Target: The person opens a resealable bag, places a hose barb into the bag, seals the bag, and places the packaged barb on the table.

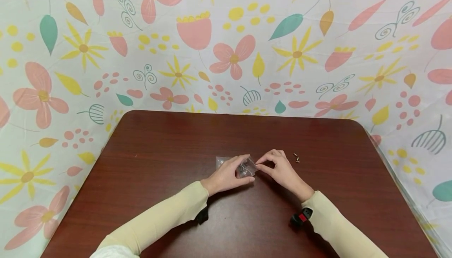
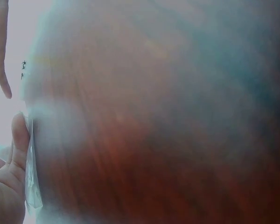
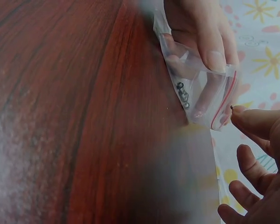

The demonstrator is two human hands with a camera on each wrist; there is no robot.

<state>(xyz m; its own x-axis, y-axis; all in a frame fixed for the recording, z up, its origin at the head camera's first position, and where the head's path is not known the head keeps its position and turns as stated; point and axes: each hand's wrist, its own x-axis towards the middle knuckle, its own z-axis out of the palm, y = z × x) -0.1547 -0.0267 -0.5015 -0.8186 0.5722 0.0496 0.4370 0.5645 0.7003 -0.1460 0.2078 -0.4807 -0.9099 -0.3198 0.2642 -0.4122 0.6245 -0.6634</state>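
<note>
A clear zip bag (image 3: 203, 91) with a red line along its mouth is held in my left hand (image 1: 227, 173), fingers above and thumb below. Several small shiny metal pieces (image 3: 183, 95) lie inside the bag. Beside the mouth of the bag, my right hand (image 1: 280, 171) pinches a tiny dark piece (image 3: 232, 108) between thumb and forefinger; its exact kind is too small to tell. The other right fingers are loosely bent in the right wrist view. At the left edge of the left wrist view, a strip of the bag (image 2: 32, 182) shows beside the left thumb.
To the right of my right hand, a few small brass-coloured metal pieces (image 1: 297, 158) lie on the dark wooden table (image 1: 176, 140). A flowered cloth (image 1: 233, 81) hangs behind the table's back edge and along its sides.
</note>
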